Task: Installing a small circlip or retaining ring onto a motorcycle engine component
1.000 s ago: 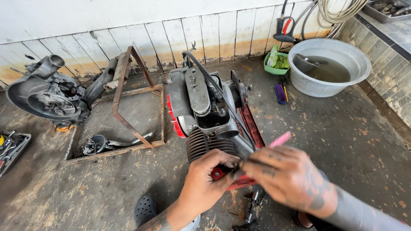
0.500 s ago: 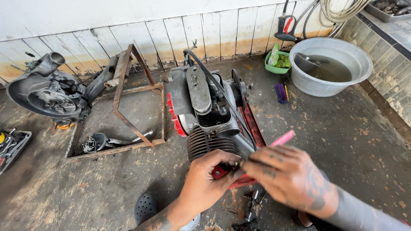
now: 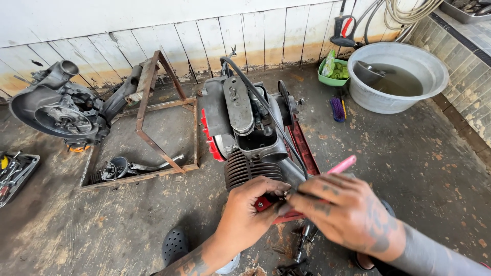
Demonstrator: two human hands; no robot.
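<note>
My left hand [image 3: 253, 209] is closed around a small red-handled tool [image 3: 264, 203], pressed close under the finned cylinder [image 3: 248, 170] of the grey engine [image 3: 240, 122] that sits on the concrete floor [image 3: 409, 158]. My right hand [image 3: 342, 212] meets it from the other side, fingers pinched around a pink-handled tool [image 3: 341, 165] that sticks up past my knuckles. Behind stand a rusty metal frame [image 3: 153, 117] and a grey basin of water [image 3: 396, 76].
</note>
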